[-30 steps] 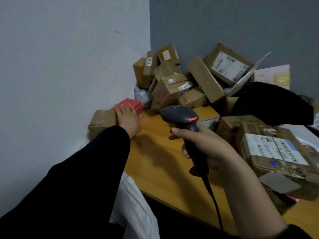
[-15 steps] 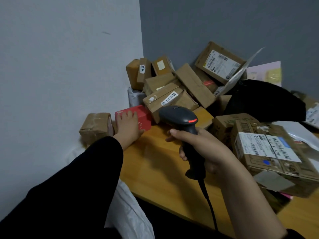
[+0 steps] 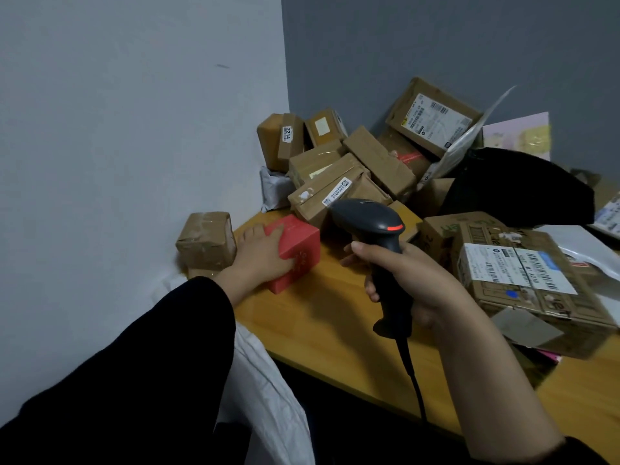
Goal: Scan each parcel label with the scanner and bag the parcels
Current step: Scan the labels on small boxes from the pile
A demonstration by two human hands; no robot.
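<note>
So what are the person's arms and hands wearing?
The left arm has a long black sleeve reaching to the wrist, with the left hand bare. The right hand is bare too, with no glove, ring or watch showing. The right forearm is uncovered; only a bit of dark sleeve shows at the picture's bottom edge.

A parcel-sorting corner of a plain room: labelled cardboard parcels (image 3: 352, 169) heaped on a wooden tabletop (image 3: 328, 317) against bare far walls (image 3: 134, 112).
</note>
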